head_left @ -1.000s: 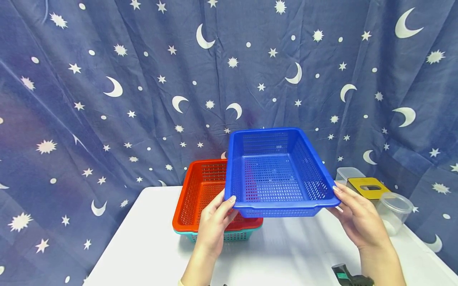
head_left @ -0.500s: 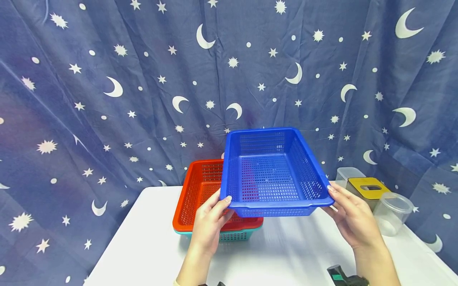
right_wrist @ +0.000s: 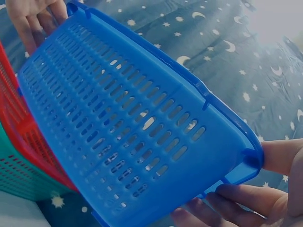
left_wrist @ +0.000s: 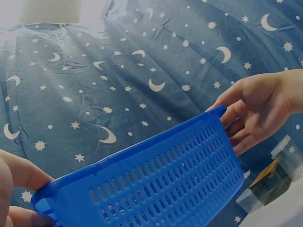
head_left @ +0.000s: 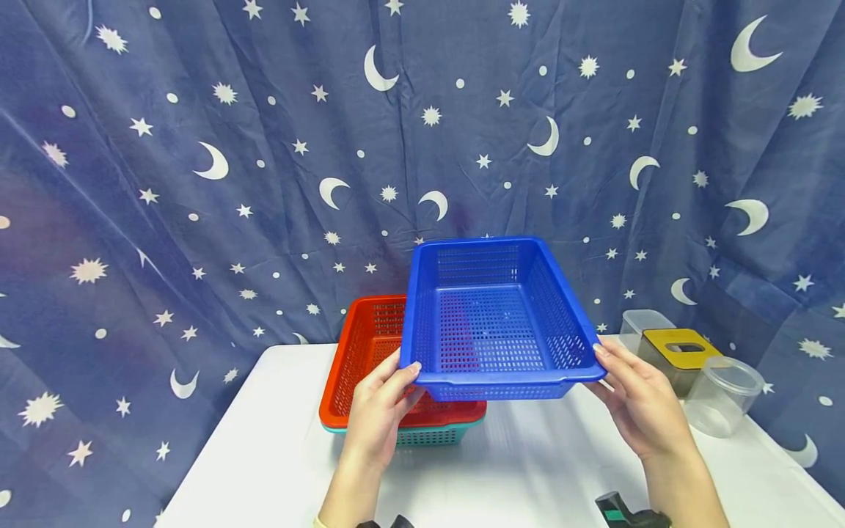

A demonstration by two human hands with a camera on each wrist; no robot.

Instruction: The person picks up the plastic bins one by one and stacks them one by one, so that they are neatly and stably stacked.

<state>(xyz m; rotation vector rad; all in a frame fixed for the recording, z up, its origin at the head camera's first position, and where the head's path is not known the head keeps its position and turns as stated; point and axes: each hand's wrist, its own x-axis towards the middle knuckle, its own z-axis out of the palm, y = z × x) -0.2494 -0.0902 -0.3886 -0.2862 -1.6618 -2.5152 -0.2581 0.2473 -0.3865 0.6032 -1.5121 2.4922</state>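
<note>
A blue perforated plastic basket [head_left: 491, 323] is held up above the table, tilted so its inside faces the head camera. My left hand [head_left: 378, 411] grips its near left corner, thumb on top of the rim and fingers beneath. At the near right corner my right hand [head_left: 643, 403] pinches the rim the same way. Behind and below it, a red basket [head_left: 353, 367] sits nested in a teal basket [head_left: 429, 435] on the table; the blue one hides much of the red. From the right wrist view, the slotted outer wall of the blue basket [right_wrist: 113, 113] shows between both hands.
On the right of the white table [head_left: 264, 447] stand a clear round tub [head_left: 722, 396], a container with a yellow lid [head_left: 680, 348] and a clear box [head_left: 643, 320]. A blue curtain [head_left: 264, 183] with moons and stars hangs behind.
Both hands have carried the blue basket a little to the left, further over the red basket. Their grip on its corners stays the same. The stacked baskets and containers have not moved.
</note>
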